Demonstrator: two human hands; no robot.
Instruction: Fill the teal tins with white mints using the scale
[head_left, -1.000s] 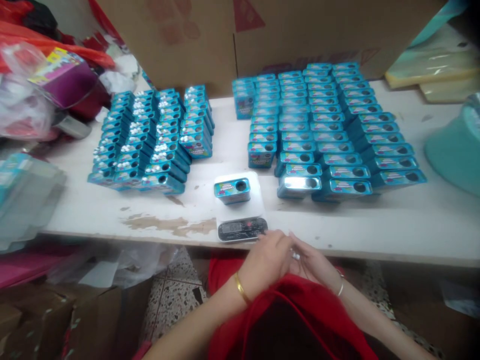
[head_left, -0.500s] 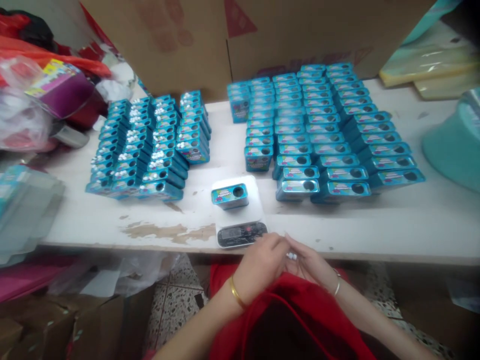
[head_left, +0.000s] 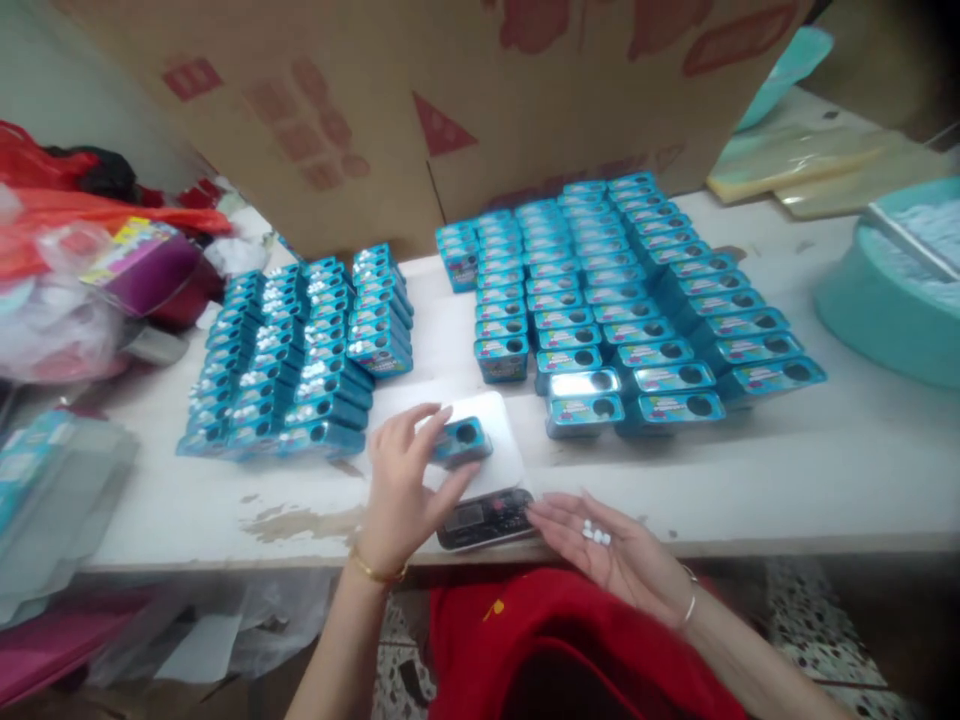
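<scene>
A small blue candy tin (head_left: 466, 440) with a dark round opening in its top stands on the white platform of a digital kitchen scale (head_left: 504, 455). My left hand (head_left: 405, 475) has its thumb and fingers around the left part of this tin. Lower right of the scale, my right hand (head_left: 611, 560) is palm up, with its fingers stretched out toward the scale's display. Several small white pellets (head_left: 596, 533) rest in that palm. The scale's reading is too blurred to make out.
Rows of blue tins topped with white pellets (head_left: 300, 350) stand at left. More rows of blue tins with dark openings (head_left: 592, 300) stand at right. Behind is a large cardboard box (head_left: 337, 110). A turquoise tub (head_left: 885, 300) sits far right, clear plastic boxes (head_left: 67, 510) far left.
My hands have parted. The left moved up and left onto the tin on the scale; the right turned out, showing the pellets in its palm. The camera view has tilted up.
</scene>
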